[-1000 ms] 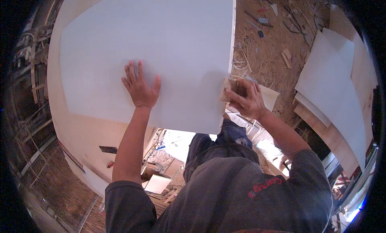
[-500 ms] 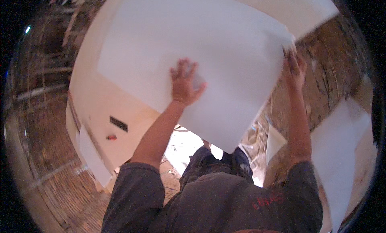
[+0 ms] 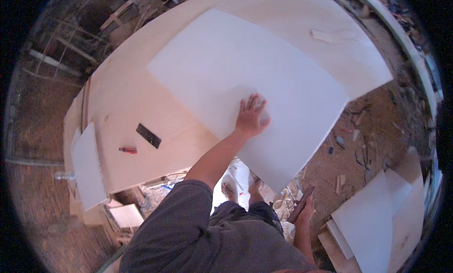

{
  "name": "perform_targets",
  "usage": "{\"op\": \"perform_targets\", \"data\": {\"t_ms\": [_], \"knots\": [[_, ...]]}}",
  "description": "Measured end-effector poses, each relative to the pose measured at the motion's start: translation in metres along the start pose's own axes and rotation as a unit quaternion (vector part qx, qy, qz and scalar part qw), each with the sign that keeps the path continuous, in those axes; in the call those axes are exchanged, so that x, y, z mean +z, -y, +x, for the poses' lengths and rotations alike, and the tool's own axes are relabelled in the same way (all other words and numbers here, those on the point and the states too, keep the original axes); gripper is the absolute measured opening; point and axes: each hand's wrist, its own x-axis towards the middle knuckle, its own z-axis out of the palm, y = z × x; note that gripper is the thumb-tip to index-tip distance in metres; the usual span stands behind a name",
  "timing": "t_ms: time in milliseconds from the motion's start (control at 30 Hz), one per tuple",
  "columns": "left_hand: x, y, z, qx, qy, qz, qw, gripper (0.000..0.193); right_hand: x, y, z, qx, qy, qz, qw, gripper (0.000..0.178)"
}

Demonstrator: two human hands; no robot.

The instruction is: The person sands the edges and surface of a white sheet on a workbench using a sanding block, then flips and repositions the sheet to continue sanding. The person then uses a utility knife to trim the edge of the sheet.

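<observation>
A large white sheet lies flat on a pale wooden board. My left hand rests on the sheet with its fingers spread, near the middle of its near half. Down beside my body, off the sheet's near right corner, my right hand is closed round a dark brown, elongated block. The block's exact kind cannot be made out. On the bare board to the left lie a flat black rectangular object and a small red-handled cutter.
A small pale offcut lies on the board's far right. White panels lean at the lower right, and another white piece stands at the board's left edge. Scraps and dust litter the brown floor.
My right hand has left the sheet's right edge and dropped beside my body, holding the dark block. My left hand stays flat on the sheet. The view has shifted.
</observation>
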Motion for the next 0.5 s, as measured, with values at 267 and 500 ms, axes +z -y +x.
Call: {"op": "perform_targets", "data": {"t_ms": [267, 500], "knots": [[-0.012, -0.007, -0.182, 0.087, 0.037, -0.043, 0.995, 0.079, -0.006, 0.053, -0.048, 0.025, 0.043, 0.154, 0.987, 0.063], [-0.064, 0.042, -0.402, -0.032, 0.133, -0.048, 0.989, 0.068, 0.11, 0.053, -0.045, 0.052, 0.198, 0.125, 0.971, 0.043]]}}
